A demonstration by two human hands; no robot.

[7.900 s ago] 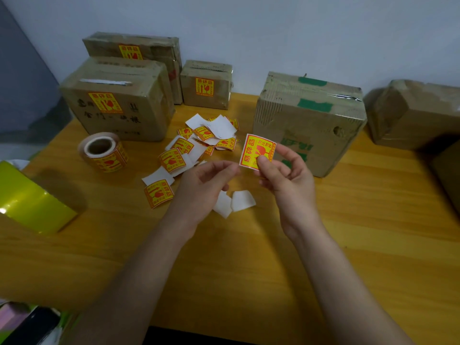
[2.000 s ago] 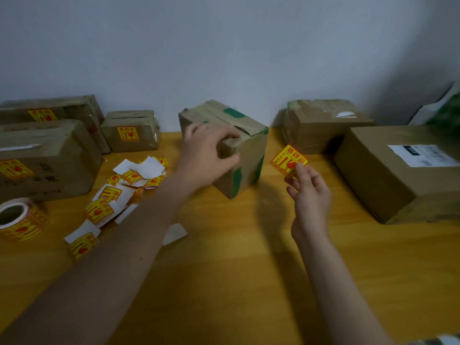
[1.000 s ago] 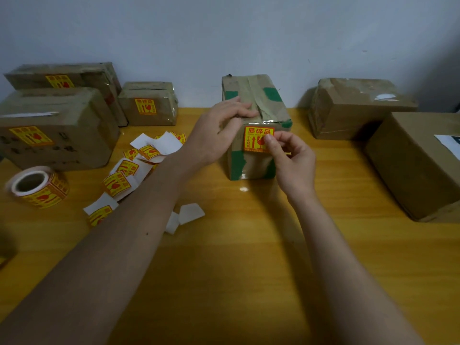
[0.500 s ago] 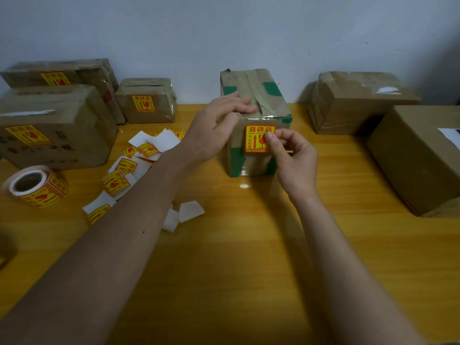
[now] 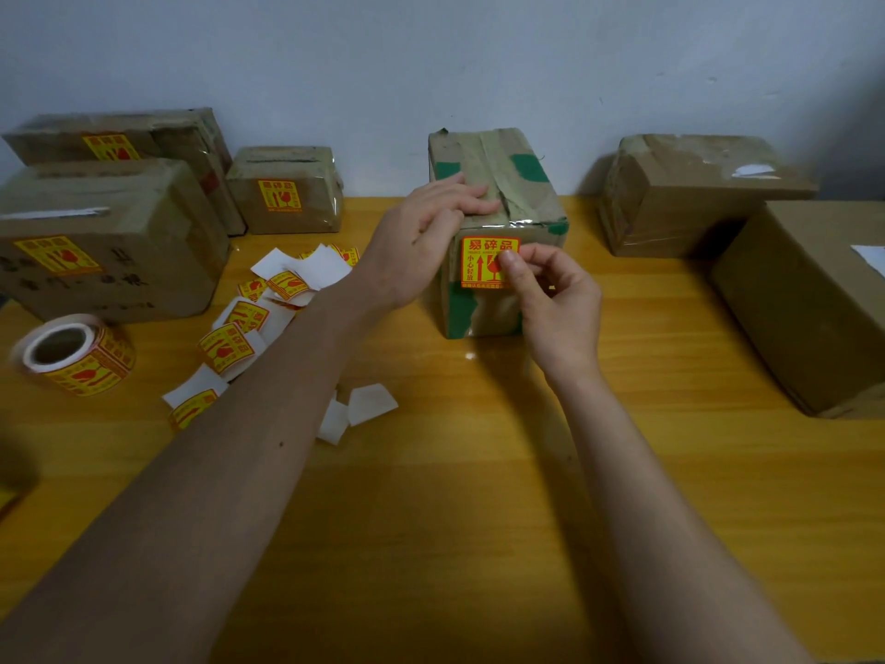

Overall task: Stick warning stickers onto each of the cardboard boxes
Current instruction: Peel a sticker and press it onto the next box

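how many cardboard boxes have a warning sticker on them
4: three brown cardboard boxes at the left, and the green-taped box in the middle. The two right boxes show none.

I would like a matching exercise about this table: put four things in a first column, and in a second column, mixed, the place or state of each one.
Things:
1. sticker roll
2. green-taped box
3. left hand
4. box with white label

Places or states:
A. at the right edge of the table, no warning sticker visible
B. lying on its side at the left, near the loose stickers
C. resting on top of a box, fingers straight
D. in the middle, with a warning sticker on its front face under the right hand

Pairs: 1-B, 2-D, 3-C, 4-A
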